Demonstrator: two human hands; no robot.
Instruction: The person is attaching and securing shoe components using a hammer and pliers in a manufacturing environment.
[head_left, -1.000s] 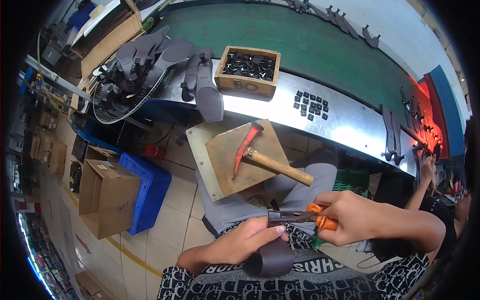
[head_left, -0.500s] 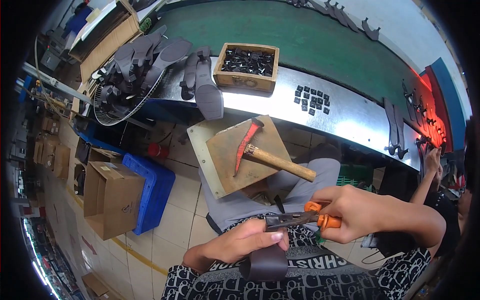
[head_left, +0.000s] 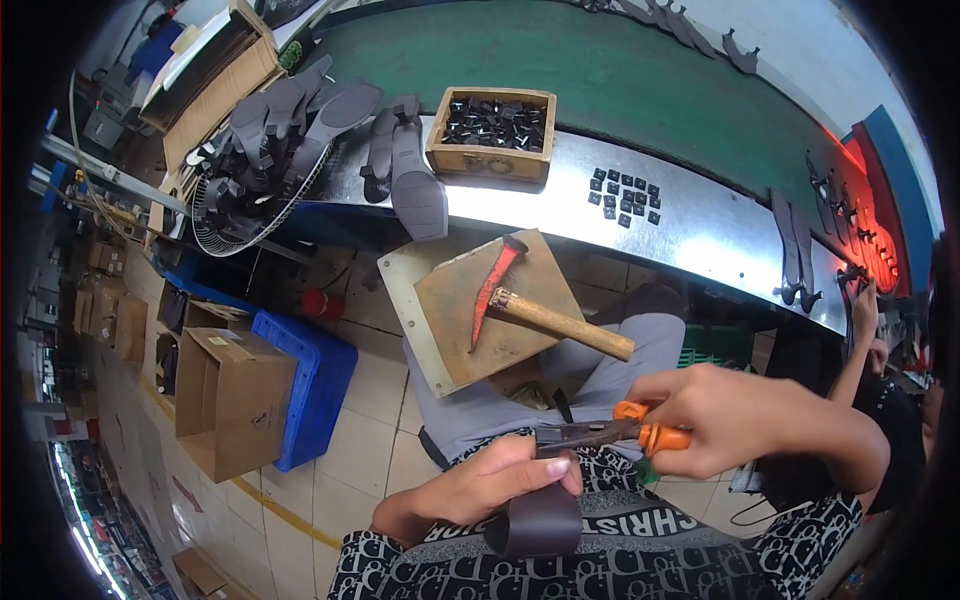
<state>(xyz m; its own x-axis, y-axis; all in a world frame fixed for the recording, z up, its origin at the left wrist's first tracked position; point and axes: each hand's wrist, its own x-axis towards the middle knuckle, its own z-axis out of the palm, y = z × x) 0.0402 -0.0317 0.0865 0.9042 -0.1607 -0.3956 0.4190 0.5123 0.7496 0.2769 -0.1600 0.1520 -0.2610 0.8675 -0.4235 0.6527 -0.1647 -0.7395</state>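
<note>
My left hand is closed round a dark brown shoe, whose wide curved band hangs below my thumb. My right hand grips a pair of pliers by its orange handles. The plier jaws point left and meet the dark end of the shoe just above my left fingers; exactly what they bite on is too small to tell. Beyond my hands, a hammer with a red head and wooden handle lies on a brown board over my lap.
On the metal bench edge stand a wooden box of small dark heel pieces, several loose black pieces and dark shoes. A wire basket of shoes is at left, above a blue crate and cardboard box. Another person's hand works far right.
The whole view has shifted slightly. Both my hands keep their hold on the shoe and pliers, almost in place. The other person's hand at far right has moved slightly upward.
</note>
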